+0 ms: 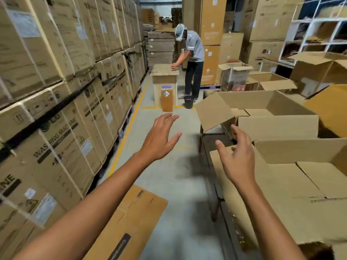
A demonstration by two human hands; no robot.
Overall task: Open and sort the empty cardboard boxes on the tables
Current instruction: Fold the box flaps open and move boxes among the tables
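Our left hand [159,139] is hovering wide above the floor [174,194]; our right hand [238,158] is holding nothing, fingers spread, over the near open box [281,184], maybe grazing its flap.

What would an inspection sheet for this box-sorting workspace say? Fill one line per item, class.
Surface: dark table, mostly covered by boxes.
Job's things: open cardboard boxes on the table, flaps up; another cardboard box lying flat below the left forearm.
Clutter: black bucket on the floor.
Grips: left hand open over the aisle; right hand open, beside the nearest box, holding nothing.
Cables: nothing seen.
Surroundings: strapped washing machine cartons stacked left; another person working at a box ahead.
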